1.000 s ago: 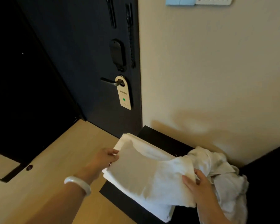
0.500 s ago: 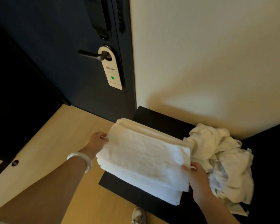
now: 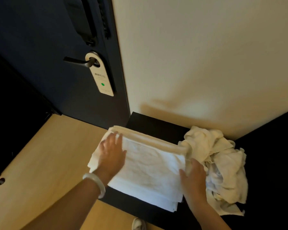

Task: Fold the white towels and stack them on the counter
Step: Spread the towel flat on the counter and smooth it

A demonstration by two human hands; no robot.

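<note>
A stack of folded white towels [image 3: 150, 165] lies on the dark counter [image 3: 153, 127], overhanging its left edge. My left hand [image 3: 112, 151], with a pale bangle on the wrist, lies flat with spread fingers on the stack's left part. My right hand [image 3: 194, 178] rests against the stack's right edge, fingers straight. A heap of crumpled white towels [image 3: 218, 163] sits to the right, touching the stack.
A dark door with a lever handle and a hanging tag [image 3: 101, 77] stands at the back left. The cream wall [image 3: 206, 63] rises behind the counter. Light wooden floor [image 3: 45, 155] lies to the left, and a shoe [image 3: 139, 224] shows below.
The top towel has come down flat on the stack. My left hand moved from the towel's left edge onto its top. My right hand now rests against the right edge.
</note>
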